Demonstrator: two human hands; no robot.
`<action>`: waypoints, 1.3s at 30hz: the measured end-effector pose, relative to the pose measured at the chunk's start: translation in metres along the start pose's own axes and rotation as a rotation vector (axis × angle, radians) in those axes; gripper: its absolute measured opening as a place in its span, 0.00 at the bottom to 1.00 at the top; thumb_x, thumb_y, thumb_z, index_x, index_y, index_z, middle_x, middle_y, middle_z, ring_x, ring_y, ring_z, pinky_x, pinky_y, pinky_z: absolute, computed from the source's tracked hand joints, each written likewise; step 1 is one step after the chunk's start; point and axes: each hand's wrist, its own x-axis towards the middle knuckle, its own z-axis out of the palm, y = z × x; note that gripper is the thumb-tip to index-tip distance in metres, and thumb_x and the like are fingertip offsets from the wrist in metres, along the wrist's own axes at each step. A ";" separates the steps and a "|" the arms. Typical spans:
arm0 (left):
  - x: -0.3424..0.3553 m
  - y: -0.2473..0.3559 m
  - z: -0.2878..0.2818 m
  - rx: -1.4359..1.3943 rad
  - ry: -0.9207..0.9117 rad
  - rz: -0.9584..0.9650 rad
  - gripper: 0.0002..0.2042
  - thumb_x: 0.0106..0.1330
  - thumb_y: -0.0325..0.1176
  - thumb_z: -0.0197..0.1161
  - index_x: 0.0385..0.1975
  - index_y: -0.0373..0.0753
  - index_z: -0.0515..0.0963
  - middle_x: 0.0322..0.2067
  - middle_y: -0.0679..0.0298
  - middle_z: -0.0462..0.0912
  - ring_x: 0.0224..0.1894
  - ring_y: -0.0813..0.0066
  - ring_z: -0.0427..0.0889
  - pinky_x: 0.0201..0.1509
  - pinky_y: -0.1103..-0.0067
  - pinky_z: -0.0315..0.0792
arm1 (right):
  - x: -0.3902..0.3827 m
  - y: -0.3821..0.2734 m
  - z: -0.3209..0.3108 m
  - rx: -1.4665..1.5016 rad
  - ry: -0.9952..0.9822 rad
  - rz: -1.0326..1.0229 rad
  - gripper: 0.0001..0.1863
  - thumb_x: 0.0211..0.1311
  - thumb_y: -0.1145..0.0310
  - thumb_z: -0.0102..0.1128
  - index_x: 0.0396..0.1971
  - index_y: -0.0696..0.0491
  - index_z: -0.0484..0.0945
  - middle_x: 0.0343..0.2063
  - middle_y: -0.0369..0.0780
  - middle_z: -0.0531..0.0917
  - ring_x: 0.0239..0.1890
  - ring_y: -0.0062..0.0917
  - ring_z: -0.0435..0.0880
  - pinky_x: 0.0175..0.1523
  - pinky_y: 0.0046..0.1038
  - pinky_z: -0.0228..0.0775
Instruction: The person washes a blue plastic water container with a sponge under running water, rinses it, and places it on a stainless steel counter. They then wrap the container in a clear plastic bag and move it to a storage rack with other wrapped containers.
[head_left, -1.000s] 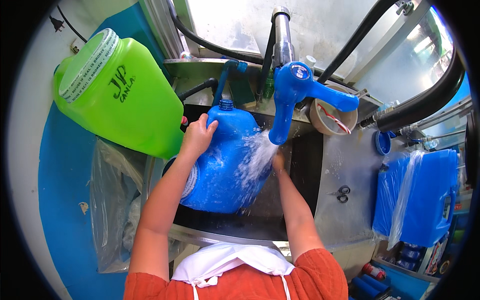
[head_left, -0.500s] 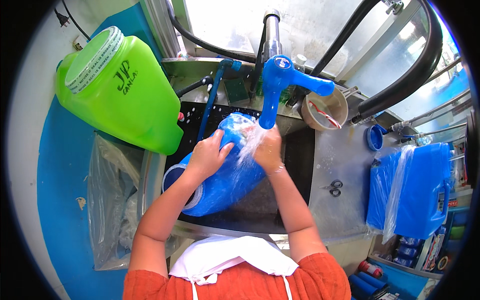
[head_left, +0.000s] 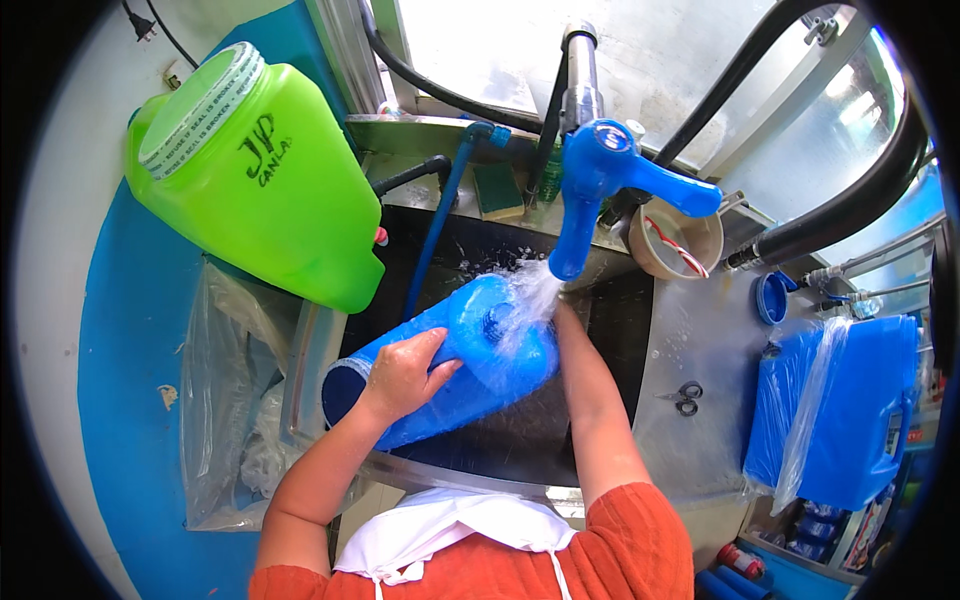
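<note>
A blue jug (head_left: 500, 385) lies tilted in the dark sink (head_left: 615, 380), its wide round end at lower left and its spout end upper right. Water (head_left: 535, 295) streams from the blue tap (head_left: 590, 175) onto the spout end and splashes. My left hand (head_left: 405, 372) grips the jug's near side, fingers curled and thumb on it. My right hand (head_left: 562, 318) is at the jug's far right side, mostly hidden behind it and the spray.
A green jug (head_left: 250, 210) leans at the left over clear plastic sheeting (head_left: 225, 430). Behind the sink are a sponge (head_left: 497, 190) and pipes. A beige bowl (head_left: 676, 240), scissors (head_left: 685, 398), a blue cap (head_left: 771, 298) and a plastic-wrapped blue jug (head_left: 830, 410) are at the right.
The jug has turned from spout toward the back to spout end under the stream, at right. My left hand has moved down with it; my right hand has shifted behind it.
</note>
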 end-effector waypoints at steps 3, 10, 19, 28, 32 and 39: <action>0.002 -0.008 -0.001 0.001 0.001 0.024 0.20 0.61 0.40 0.66 0.44 0.30 0.76 0.40 0.48 0.83 0.38 0.51 0.84 0.43 0.66 0.78 | -0.025 0.080 -0.050 -0.191 0.347 0.248 0.18 0.66 0.54 0.51 0.42 0.53 0.81 0.33 0.40 0.85 0.33 0.26 0.83 0.35 0.33 0.76; 0.026 -0.006 -0.002 -0.032 -0.022 -0.067 0.19 0.65 0.40 0.62 0.45 0.29 0.75 0.38 0.43 0.81 0.40 0.45 0.82 0.43 0.62 0.76 | -0.126 0.065 -0.029 -0.106 0.310 0.478 0.19 0.68 0.52 0.46 0.36 0.51 0.79 0.28 0.39 0.83 0.26 0.25 0.81 0.21 0.30 0.71; 0.061 0.032 0.024 -0.053 -0.303 0.393 0.14 0.68 0.43 0.57 0.37 0.37 0.76 0.29 0.53 0.81 0.35 0.47 0.81 0.39 0.61 0.74 | -0.225 -0.163 0.049 -0.276 0.417 -0.753 0.21 0.69 0.60 0.48 0.55 0.55 0.75 0.46 0.37 0.80 0.44 0.20 0.78 0.47 0.23 0.71; 0.022 0.080 0.044 -0.129 0.095 -0.134 0.19 0.49 0.26 0.59 0.41 0.25 0.66 0.38 0.39 0.69 0.48 0.39 0.72 0.50 0.57 0.72 | -0.212 -0.164 0.108 -1.546 0.433 -1.094 0.11 0.53 0.67 0.62 0.36 0.55 0.79 0.36 0.47 0.75 0.39 0.42 0.75 0.47 0.38 0.68; 0.031 0.062 0.033 -0.133 -0.251 -0.282 0.23 0.56 0.34 0.61 0.43 0.21 0.64 0.30 0.32 0.79 0.39 0.36 0.80 0.49 0.57 0.75 | -0.192 -0.165 0.108 -1.655 0.664 -1.027 0.06 0.52 0.68 0.60 0.27 0.53 0.77 0.31 0.46 0.76 0.38 0.41 0.76 0.44 0.39 0.69; 0.021 0.056 0.011 0.029 -0.346 -0.096 0.21 0.64 0.49 0.62 0.36 0.31 0.74 0.33 0.42 0.82 0.41 0.41 0.80 0.45 0.56 0.73 | -0.174 -0.172 0.095 -1.986 0.226 -0.815 0.07 0.59 0.65 0.55 0.30 0.50 0.81 0.30 0.40 0.83 0.37 0.38 0.84 0.43 0.41 0.74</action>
